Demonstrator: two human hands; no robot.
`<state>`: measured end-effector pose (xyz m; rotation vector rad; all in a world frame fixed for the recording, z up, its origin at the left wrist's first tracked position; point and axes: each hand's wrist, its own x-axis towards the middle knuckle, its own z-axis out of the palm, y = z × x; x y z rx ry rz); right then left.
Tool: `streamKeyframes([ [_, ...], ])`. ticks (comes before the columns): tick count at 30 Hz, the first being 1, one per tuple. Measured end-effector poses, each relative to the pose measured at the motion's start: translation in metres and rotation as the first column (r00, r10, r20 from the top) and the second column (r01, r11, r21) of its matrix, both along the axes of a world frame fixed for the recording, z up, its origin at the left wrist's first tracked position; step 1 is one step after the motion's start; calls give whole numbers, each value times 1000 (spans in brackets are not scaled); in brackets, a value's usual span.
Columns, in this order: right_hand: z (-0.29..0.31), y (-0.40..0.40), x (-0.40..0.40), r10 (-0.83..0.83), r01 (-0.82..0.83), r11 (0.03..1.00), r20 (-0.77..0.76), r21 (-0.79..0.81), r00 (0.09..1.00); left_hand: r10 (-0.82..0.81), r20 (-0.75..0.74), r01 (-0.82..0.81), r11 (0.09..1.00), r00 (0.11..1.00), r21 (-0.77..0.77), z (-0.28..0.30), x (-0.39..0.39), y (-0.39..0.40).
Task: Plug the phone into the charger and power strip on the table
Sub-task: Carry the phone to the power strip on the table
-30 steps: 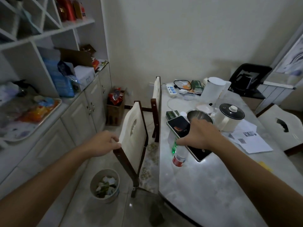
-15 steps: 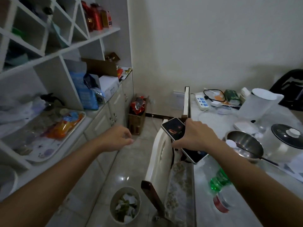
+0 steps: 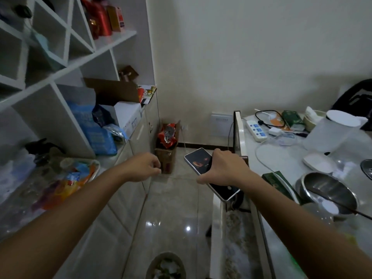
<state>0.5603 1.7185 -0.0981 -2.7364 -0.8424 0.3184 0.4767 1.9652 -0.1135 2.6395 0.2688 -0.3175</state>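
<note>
My right hand (image 3: 223, 170) grips a phone (image 3: 199, 160) with a dark screen and a pale edge, held over the floor just left of the table's edge. My left hand (image 3: 144, 167) hangs over the floor near the cabinet, fingers loosely curled around nothing. A white power strip (image 3: 256, 130) with blue sockets lies at the far end of the table (image 3: 281, 158). A white charger block (image 3: 274, 131) sits right beside it, and a white cable (image 3: 259, 156) loops across the tabletop toward me.
Two chair backs (image 3: 237, 125) stand against the table's left edge. A metal bowl (image 3: 326, 190), a green box (image 3: 279, 184), a white kettle (image 3: 340, 133) and a black cable crowd the table. White cabinets (image 3: 124, 178) and shelves line the left; a bin (image 3: 166, 266) stands on the floor.
The view has advanced along the aisle toward the far end of the table. My right hand has carried the phone off the tabletop to beside its edge; my left hand has let go of the chair.
</note>
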Motion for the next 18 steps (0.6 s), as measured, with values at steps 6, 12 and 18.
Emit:
streamKeyframes([
  [6, -2, 54, 4, -139, 139, 990, -33, 20, 990, -148, 4, 148, 989, 989, -14, -2, 40, 43],
  [12, 5, 84, 8, -221, 221, 975, -28, 16, 975, -210, -27, 208, 976, 977, -60, -7, 69, 72],
  [18, 8, 100, 27, -289, 289, 957, -2, -12, 957, -245, -18, 242, 964, 969, -106, -9, 100, 88],
])
